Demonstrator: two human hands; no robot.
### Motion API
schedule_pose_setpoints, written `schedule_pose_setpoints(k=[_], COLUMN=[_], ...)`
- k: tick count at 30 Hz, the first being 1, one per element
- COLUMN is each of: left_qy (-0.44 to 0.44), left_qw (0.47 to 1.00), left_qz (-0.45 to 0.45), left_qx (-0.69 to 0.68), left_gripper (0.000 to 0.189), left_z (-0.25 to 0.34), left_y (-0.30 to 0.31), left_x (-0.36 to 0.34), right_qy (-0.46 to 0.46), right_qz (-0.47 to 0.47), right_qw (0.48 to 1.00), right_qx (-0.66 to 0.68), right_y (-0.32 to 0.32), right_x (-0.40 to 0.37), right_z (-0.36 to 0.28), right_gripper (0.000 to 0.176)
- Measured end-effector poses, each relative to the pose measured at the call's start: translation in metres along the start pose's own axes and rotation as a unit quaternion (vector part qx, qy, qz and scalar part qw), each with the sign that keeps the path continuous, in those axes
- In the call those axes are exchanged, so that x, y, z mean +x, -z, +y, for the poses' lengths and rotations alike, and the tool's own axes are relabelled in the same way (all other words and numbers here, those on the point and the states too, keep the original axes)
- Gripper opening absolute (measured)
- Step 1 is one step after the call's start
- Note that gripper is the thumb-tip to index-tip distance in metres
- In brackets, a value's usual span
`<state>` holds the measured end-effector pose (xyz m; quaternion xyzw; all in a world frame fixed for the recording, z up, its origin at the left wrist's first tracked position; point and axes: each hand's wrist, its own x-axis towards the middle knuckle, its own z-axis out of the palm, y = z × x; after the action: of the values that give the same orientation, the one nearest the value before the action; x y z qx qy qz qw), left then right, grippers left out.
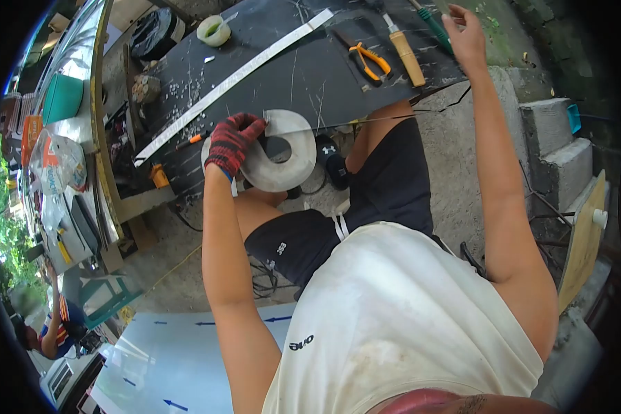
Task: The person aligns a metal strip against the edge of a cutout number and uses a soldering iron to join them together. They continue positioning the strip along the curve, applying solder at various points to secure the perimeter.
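My left hand (236, 143), in a red and black glove, is closed on the left side of a flat grey ring-shaped piece (299, 153). The piece has a round hole and is held at the near edge of the dark table. My right hand (466, 40) is bare, raised at the far right corner, its fingers bent around a thin pale greenish thing that I cannot make out. Beside it lies a green-handled tool (431, 26). A wooden-handled tool (407, 56) and orange-handled pliers (371, 63) rest further left.
A long pale metal strip (234, 84) crosses the dark table (283, 79). A tape roll (214, 31) sits behind it. Left stands a cluttered bench with a teal container (62, 99). Concrete steps (555, 127) are at right. Another person (52, 328) is at lower left.
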<state>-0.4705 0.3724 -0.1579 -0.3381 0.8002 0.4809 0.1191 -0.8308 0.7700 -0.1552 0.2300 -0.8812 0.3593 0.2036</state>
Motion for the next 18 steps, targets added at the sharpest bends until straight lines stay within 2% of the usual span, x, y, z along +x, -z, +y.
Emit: schedule_pose_setpoints(k=[2, 3, 5, 6, 7, 9, 15, 18], left_qy=[-0.006, 0.006, 0.004, 0.007, 0.012, 0.018, 0.001, -0.002], left_qw=[1.0, 1.0, 1.0, 1.0, 1.0, 0.999, 0.999, 0.998], left_qz=[-0.004, -0.003, 0.001, -0.002, -0.002, 0.003, -0.009, -0.004], left_qx=[-0.019, -0.018, 0.009, 0.019, 0.018, 0.035, 0.033, 0.057], left_gripper=[0.029, 0.029, 0.028, 0.028, 0.028, 0.029, 0.031, 0.033], left_z=[-0.001, -0.001, 0.0, 0.001, 0.002, 0.003, 0.003, 0.003], left_y=[0.0, 0.001, 0.0, 0.0, 0.0, 0.001, 0.002, 0.002], left_x=[0.0, 0.0, 0.001, 0.002, 0.002, 0.002, 0.0, 0.001], right_qy=[-0.165, -0.169, -0.101, -0.128, -0.129, 0.022, 0.093, 0.149], right_qz=[-0.016, -0.027, -0.056, -0.038, -0.043, -0.154, -0.28, -0.296], right_qw=[0.986, 0.985, 0.992, 0.985, 0.984, 0.977, 0.937, 0.925], right_qx=[0.018, 0.023, 0.055, 0.113, 0.115, 0.144, 0.189, 0.186], right_y=[0.029, 0.031, 0.037, 0.033, 0.032, 0.029, 0.016, 0.0], right_x=[-0.01, -0.019, -0.032, -0.045, -0.055, -0.074, -0.122, -0.135], right_z=[-0.103, -0.11, -0.115, -0.134, -0.136, -0.138, -0.205, -0.214], right_gripper=[0.033, 0.033, 0.031, 0.023, 0.023, 0.029, 0.018, 0.017])
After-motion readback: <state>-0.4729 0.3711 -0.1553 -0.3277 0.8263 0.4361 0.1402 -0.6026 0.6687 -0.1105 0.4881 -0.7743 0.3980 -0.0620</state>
